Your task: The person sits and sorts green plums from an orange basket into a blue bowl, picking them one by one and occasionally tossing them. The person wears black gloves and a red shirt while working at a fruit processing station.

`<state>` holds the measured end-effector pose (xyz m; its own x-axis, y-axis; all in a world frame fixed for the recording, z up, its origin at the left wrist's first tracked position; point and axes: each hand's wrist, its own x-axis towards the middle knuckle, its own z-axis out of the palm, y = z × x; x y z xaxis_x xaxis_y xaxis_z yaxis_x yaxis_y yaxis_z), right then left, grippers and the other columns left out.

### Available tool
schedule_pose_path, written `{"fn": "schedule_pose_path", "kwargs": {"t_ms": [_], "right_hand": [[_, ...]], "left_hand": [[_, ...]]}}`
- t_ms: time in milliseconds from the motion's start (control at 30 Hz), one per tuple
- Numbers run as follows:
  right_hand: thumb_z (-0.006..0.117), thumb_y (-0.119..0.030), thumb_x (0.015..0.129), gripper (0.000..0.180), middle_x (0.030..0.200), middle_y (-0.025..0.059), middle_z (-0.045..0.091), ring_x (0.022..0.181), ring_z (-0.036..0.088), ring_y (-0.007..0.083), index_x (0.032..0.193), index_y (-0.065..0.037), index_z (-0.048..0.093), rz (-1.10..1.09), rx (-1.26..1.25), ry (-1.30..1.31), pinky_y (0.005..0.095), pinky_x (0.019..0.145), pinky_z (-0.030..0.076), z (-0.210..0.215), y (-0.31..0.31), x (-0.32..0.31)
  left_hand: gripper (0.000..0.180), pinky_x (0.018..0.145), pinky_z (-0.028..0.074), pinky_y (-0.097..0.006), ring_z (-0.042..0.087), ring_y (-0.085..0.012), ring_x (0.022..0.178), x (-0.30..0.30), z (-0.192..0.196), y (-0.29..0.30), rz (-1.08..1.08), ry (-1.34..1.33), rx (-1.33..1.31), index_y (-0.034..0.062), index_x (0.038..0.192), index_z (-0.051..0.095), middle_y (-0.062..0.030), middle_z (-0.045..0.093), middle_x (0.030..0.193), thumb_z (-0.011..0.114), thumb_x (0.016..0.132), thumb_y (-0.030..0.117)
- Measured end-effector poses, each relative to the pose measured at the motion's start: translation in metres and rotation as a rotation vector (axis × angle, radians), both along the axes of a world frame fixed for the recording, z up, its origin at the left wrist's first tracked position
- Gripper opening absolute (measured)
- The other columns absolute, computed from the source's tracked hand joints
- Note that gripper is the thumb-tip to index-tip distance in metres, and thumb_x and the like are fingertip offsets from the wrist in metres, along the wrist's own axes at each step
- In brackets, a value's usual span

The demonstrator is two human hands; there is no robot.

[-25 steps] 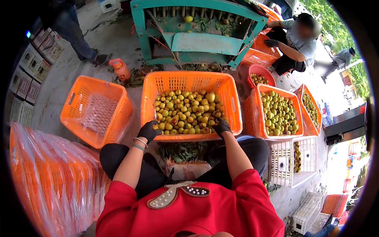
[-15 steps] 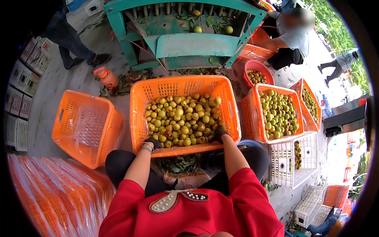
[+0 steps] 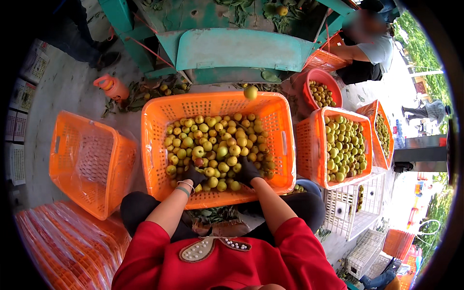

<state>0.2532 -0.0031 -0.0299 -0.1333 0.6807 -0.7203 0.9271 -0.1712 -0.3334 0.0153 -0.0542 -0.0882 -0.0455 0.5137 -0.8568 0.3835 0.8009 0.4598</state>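
Note:
Before me is an orange plastic crate (image 3: 159, 145), lined with clear film and part filled with small round yellow-green fruits (image 3: 208, 140), some browned. My left hand (image 3: 194, 177), in a black glove, reaches into the fruits near the crate's close side, with its fingertips partly buried. To its right, my gloved right hand (image 3: 247, 173) has thumb and fingers apart among the fruits. Neither hand shows a clear grip on any one fruit. A single fruit (image 3: 250, 92) appears at the crate's far rim, seemingly in the air.
Beyond the crate stands a green metal machine (image 3: 241, 48) with a chute flap. An orange crate (image 3: 82, 164) holding only film is at left, above stacked crates (image 3: 67, 251). Fruit-filled crates (image 3: 309, 140), a red basin (image 3: 321, 77) and a white crate (image 3: 355, 203) stand right. A person crouches far right.
Both hands have moved from the crate's near corners inward among the fruits, closer together. My view has shifted a little. A lone fruit now appears at the far rim.

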Motion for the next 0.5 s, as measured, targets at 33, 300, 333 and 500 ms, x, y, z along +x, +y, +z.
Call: {"fn": "schedule_pose_path", "kwargs": {"t_ms": [33, 300, 333, 500], "right_hand": [[0.083, -0.022, 0.062, 0.121, 0.131, 0.0287, 0.04, 0.123, 0.042, 0.0406, 0.148, -0.021, -0.001, 0.002, -0.025, 0.003, 0.0466, 0.097, 0.044, -0.002, 0.001, -0.006], [0.072, -0.021, 0.078, 0.073, 0.134, 0.0145, 0.049, 0.12, 0.049, 0.0321, 0.142, -0.022, 0.037, 0.234, -0.068, 0.456, 0.0411, 0.098, 0.043, 0.05, 0.037, -0.052], [0.069, -0.024, 0.081, 0.039, 0.118, 0.0139, 0.061, 0.11, 0.057, 0.0276, 0.119, -0.017, 0.063, 0.184, -0.057, 0.426, 0.0378, 0.092, 0.045, 0.054, 0.051, -0.042], [0.06, -0.031, 0.086, 0.047, 0.117, 0.0145, 0.059, 0.104, 0.057, 0.0354, 0.13, -0.019, 0.047, 0.143, 0.584, -0.014, 0.0454, 0.088, 0.047, 0.001, 0.1, -0.005]], "left_hand": [[0.111, 0.095, 0.045, -0.041, 0.046, -0.0342, 0.121, 0.006, 0.027, 0.005, 0.062, -0.101, -0.063, 0.0097, 0.148, 0.007, -0.0209, 0.041, 0.136, 0.08, 0.065, 0.02], [0.1, 0.102, 0.04, -0.037, 0.041, -0.0333, 0.128, 0.008, 0.028, -0.007, 0.086, -0.187, 0.356, 0.0049, 0.147, 0.004, -0.0239, 0.037, 0.139, 0.073, 0.076, 0.021], [0.099, 0.104, 0.037, -0.038, 0.037, -0.0342, 0.13, 0.013, 0.047, -0.004, -0.035, -0.099, 0.328, 0.0041, 0.147, 0.0, -0.0221, 0.033, 0.142, 0.071, 0.079, 0.022], [0.08, 0.1, 0.04, -0.039, 0.04, -0.0326, 0.129, 0.021, 0.054, -0.011, -0.311, -0.251, 0.482, 0.0128, 0.148, 0.015, -0.0194, 0.034, 0.144, 0.063, 0.086, 0.032]]}}
